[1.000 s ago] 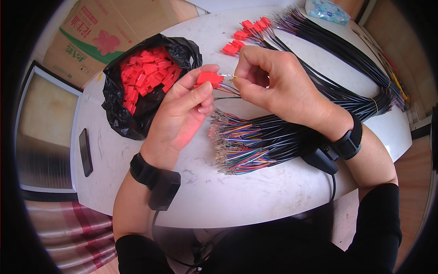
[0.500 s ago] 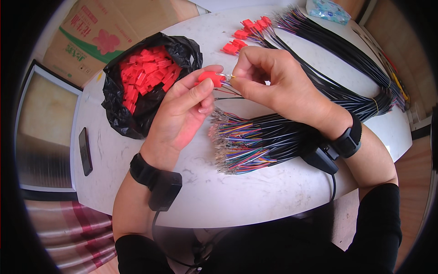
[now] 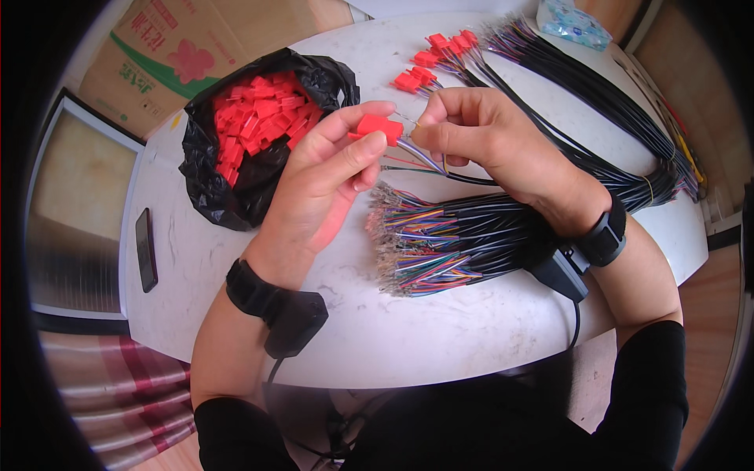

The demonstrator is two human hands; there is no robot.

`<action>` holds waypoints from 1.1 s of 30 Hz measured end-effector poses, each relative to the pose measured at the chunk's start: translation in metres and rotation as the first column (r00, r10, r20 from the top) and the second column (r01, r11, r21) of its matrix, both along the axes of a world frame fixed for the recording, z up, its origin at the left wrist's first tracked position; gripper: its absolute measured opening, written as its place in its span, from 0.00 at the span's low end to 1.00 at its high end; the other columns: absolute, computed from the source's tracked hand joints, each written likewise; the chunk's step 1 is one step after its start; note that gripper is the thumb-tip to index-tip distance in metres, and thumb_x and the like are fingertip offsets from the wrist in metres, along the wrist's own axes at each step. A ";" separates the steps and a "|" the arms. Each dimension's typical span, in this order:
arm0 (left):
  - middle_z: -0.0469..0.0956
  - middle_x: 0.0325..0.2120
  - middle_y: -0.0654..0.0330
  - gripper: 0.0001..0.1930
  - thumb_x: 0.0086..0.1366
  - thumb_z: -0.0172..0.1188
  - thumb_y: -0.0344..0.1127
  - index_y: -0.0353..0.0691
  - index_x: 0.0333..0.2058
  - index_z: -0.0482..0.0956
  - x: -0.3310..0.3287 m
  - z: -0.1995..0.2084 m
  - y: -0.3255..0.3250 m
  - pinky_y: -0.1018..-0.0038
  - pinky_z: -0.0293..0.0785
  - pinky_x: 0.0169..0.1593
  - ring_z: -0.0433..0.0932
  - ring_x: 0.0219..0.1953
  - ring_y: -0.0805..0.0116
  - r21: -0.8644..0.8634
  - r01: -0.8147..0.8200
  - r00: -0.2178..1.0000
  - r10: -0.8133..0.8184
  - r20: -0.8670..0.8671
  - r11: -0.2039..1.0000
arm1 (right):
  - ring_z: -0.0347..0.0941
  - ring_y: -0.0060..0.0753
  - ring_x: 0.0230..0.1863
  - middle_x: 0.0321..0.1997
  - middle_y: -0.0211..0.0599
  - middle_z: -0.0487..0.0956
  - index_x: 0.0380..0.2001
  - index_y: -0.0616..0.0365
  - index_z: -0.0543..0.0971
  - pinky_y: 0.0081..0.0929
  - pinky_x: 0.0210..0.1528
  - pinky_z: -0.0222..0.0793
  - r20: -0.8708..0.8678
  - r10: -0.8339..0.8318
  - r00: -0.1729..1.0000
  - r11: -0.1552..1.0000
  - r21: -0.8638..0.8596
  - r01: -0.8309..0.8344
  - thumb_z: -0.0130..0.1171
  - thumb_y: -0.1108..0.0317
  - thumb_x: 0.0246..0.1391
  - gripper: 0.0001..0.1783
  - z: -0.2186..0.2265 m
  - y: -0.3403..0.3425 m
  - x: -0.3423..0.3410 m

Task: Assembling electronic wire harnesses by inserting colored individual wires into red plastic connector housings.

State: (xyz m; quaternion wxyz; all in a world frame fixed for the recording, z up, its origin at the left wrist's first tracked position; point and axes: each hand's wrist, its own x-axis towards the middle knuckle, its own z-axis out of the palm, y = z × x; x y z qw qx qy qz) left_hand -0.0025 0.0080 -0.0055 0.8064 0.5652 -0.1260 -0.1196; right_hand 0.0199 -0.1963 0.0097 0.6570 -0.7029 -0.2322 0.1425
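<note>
Between thumb and fingers, my left hand [image 3: 326, 161] grips a red plastic connector housing [image 3: 379, 129]. Purple and grey wires [image 3: 420, 153] run out of its right side toward a black cable. My right hand [image 3: 491, 137] pinches a thin wire with a metal terminal [image 3: 404, 118] at its tip, held close to the housing's right end. The terminal's tip looks apart from the housing. Below both hands lies a thick bundle of black cables [image 3: 503, 228] whose stripped, coloured wire ends carry metal terminals.
A black plastic bag [image 3: 208, 192] full of red housings [image 3: 263, 118] stands left. Cables with red housings fitted [image 3: 448, 45] lie at the back, beside another black cable bundle [image 3: 585, 82]. A phone [image 3: 146, 250] lies at the left edge, a tissue pack [image 3: 573, 23] far right.
My right hand has drawn slightly right, widening the space between its pinched wire and the red housing. The view has shifted slightly. My left hand keeps its grip.
</note>
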 end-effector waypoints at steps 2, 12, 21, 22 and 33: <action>0.73 0.34 0.67 0.18 0.64 0.55 0.32 0.33 0.51 0.69 -0.001 0.001 0.001 0.87 0.59 0.30 0.63 0.25 0.83 0.041 -0.014 1.000 0.014 0.013 0.999 | 0.63 0.11 0.24 0.24 0.23 0.72 0.25 0.58 0.76 0.11 0.27 0.58 -0.047 0.008 0.999 1.000 -0.021 -0.009 0.58 0.65 0.53 0.09 -0.002 0.000 0.002; 0.77 0.32 0.68 0.14 0.61 0.61 0.37 0.35 0.42 0.77 0.002 -0.004 0.002 0.90 0.59 0.28 0.63 0.23 0.86 0.032 -0.011 0.995 0.015 -0.103 0.999 | 0.64 0.09 0.25 0.26 0.22 0.74 0.26 0.57 0.76 0.08 0.28 0.59 -0.180 0.135 0.974 0.991 0.036 -0.131 0.56 0.68 0.53 0.05 -0.005 -0.002 0.006; 0.75 0.31 0.67 0.15 0.64 0.57 0.37 0.32 0.45 0.74 0.002 -0.002 0.003 0.87 0.57 0.28 0.61 0.23 0.85 0.080 0.000 0.997 0.006 -0.075 0.997 | 0.62 0.11 0.20 0.20 0.23 0.72 0.23 0.58 0.77 0.10 0.24 0.58 -0.233 0.081 0.969 0.994 0.096 -0.060 0.59 0.68 0.48 0.06 -0.003 0.000 0.003; 0.75 0.31 0.67 0.15 0.64 0.57 0.37 0.32 0.45 0.74 0.002 -0.001 0.003 0.87 0.57 0.28 0.61 0.23 0.85 0.081 0.000 0.997 0.006 -0.075 0.997 | 0.62 0.11 0.20 0.20 0.23 0.72 0.23 0.58 0.77 0.10 0.24 0.58 -0.268 0.106 0.957 0.989 0.125 -0.074 0.59 0.69 0.48 0.05 -0.002 -0.002 0.004; 0.74 0.31 0.67 0.18 0.64 0.57 0.38 0.30 0.46 0.73 -0.001 0.003 0.002 0.87 0.58 0.29 0.61 0.24 0.84 0.100 0.035 0.997 -0.028 -0.072 0.994 | 0.61 0.10 0.18 0.20 0.24 0.72 0.22 0.59 0.77 0.09 0.21 0.55 -0.344 0.155 0.926 0.982 0.158 -0.106 0.57 0.70 0.47 0.05 -0.003 -0.003 0.004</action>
